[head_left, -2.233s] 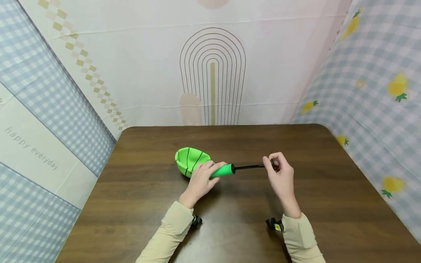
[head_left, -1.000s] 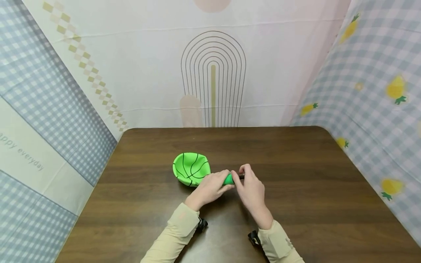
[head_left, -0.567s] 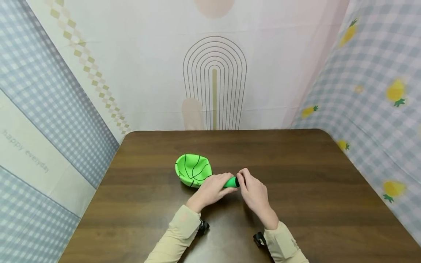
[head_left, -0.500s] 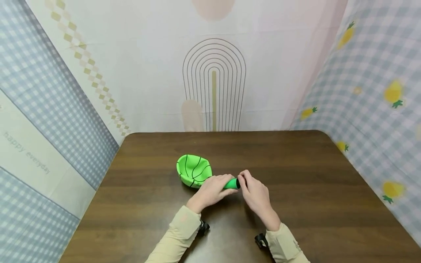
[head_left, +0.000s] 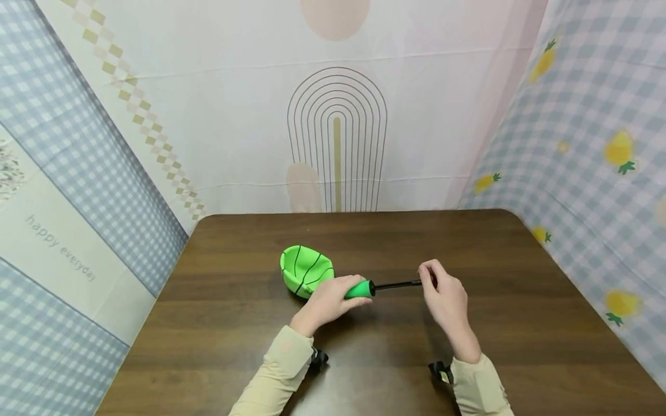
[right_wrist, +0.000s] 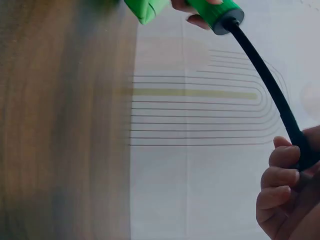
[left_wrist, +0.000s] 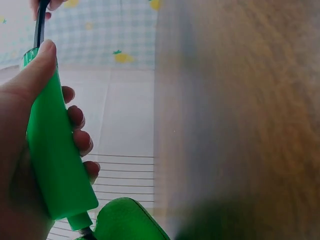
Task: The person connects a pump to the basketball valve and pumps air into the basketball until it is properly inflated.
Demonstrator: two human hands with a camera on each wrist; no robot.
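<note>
A limp, caved-in green ball [head_left: 306, 267] with black lines lies on the brown table. Beside it, my left hand [head_left: 328, 301] grips the green barrel of a hand pump [head_left: 360, 289], its fingers curled round the body in the left wrist view. At the barrel's lower end a thin nozzle [left_wrist: 86, 232] points toward the ball, its tip out of sight. The black pump rod [right_wrist: 267, 80] is drawn well out of the barrel. To the right, my right hand [head_left: 446, 297] holds the rod's dark handle [right_wrist: 306, 156], mostly hidden by the fingers.
The wooden table [head_left: 250, 346] spreads out on all sides of the hands. A white printed cloth [head_left: 234, 127] hangs behind its far edge. Checked cloths hang at the left [head_left: 104, 150] and right [head_left: 572, 173]. Dark cameras [head_left: 318, 359] sit on the wrists.
The rod stood out at first, then was pushed into the barrel, and is now pulled out again as my right hand moved right. My left hand keeps its grip; the ball stays crumpled.
</note>
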